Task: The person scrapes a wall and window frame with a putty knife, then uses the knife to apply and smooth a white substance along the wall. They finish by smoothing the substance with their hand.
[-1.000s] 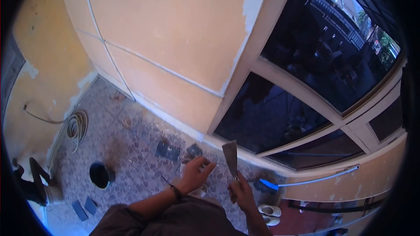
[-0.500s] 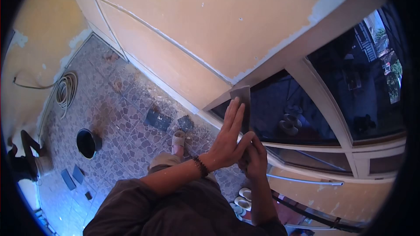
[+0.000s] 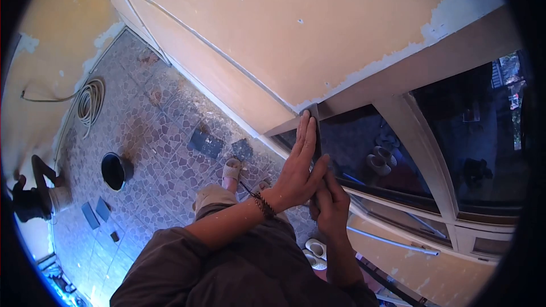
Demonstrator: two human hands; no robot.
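A flat-bladed grey scraper (image 3: 315, 116) is held up against the edge where the tan wall (image 3: 256, 40) meets the window frame (image 3: 392, 108). Along its blade lie the outstretched, close-set fingers of my left hand (image 3: 296, 173), which wears a dark beaded bracelet (image 3: 263, 204). My right hand (image 3: 330, 204) is just below, its fingers wrapped round the scraper's lower end; that part is mostly hidden by the hands. Pale, bare patches (image 3: 449, 8) of chipped paint run along the wall above the frame.
A dark bucket (image 3: 116, 171), a coiled hose (image 3: 91, 102) and flat dark pieces (image 3: 206, 143) lie on the patterned floor (image 3: 165, 182). Pale shoes (image 3: 316, 248) stand below my right arm. A thin blue pipe (image 3: 392, 241) runs under the window.
The scraper has turned from showing its broad face to nearly edge-on, its tip now nearer the wall edge. Both hands have moved slightly with it, and the view has shifted.
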